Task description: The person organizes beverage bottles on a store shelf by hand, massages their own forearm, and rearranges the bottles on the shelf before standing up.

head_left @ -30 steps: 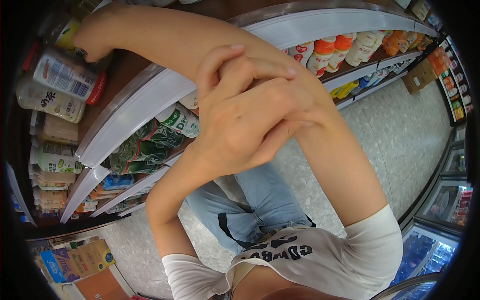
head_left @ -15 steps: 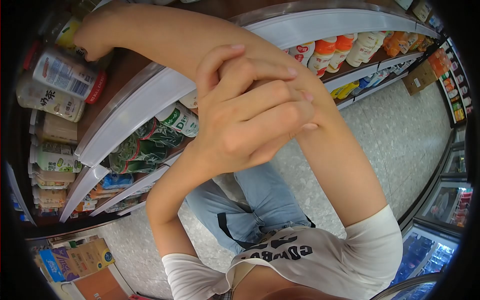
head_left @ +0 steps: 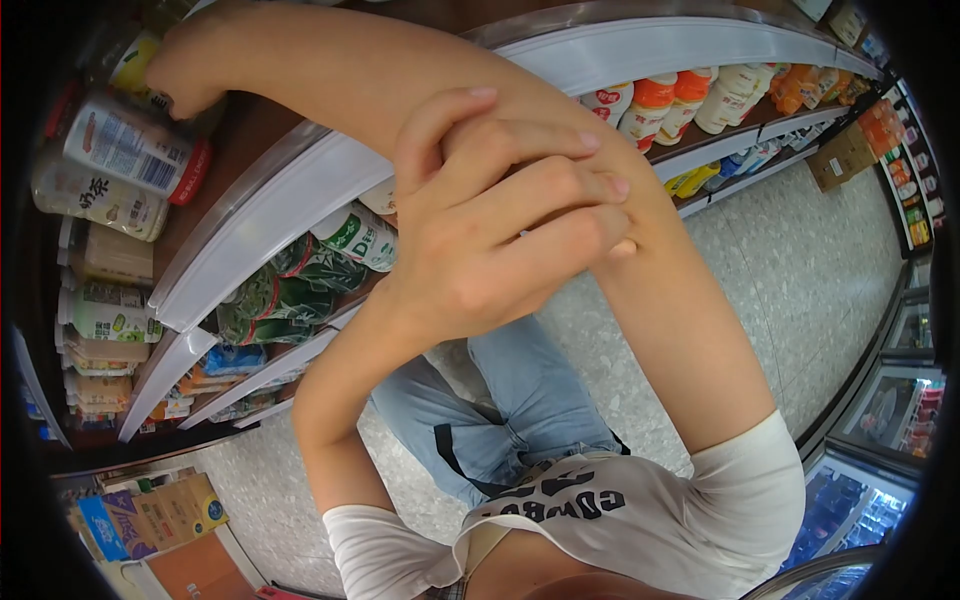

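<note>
Free space extends over the floor (head_left: 800, 300), right of the left hand (head_left: 500, 225), beyond the right arm (head_left: 690, 340). Bottles (head_left: 130, 145) crowd the right hand (head_left: 190, 70).

"Is the shelf edge (head_left: 262, 222) glossy?"
"Yes, smooth, like plastic. The milk-tea bottle (head_left: 98, 196) looks clear and glossy too."
"And the jeans (head_left: 540, 390)?"
"Matt cloth; the carton (head_left: 842, 158), matt cardboard."

Upper shelf (head_left: 250, 122): brown surface, white front edge. Bears yellow-labelled bottle (head_left: 133, 66), red-ended container (head_left: 128, 146) and pale bottle (head_left: 98, 198), closely grouped. Shelf below: green bottles (head_left: 290, 300), orange-topped white bottles (head_left: 652, 108). Lower tier: yellow packs (head_left: 690, 181). Floor (head_left: 745, 255): grey, speckled; brown carton (head_left: 840, 156) near the shelving's far end.
</note>
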